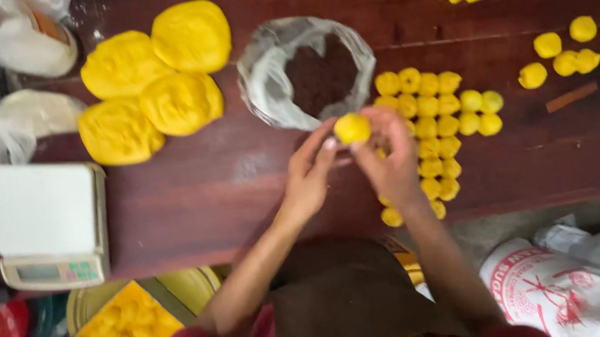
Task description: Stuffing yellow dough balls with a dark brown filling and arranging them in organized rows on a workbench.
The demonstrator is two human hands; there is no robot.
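i pinch the small round yellow dough ball [351,128] between my left hand [309,179] and right hand [391,156], each grip pressed on it, above the dark red wooden counter [202,189], just beside the plastic bag of dark brown filling [319,77] for easy reach.

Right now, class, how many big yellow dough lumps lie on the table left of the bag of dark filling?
4. They sit in a cluster: one at the back left, one at the back right, one at the front left, one at the front right. None looks hidden.
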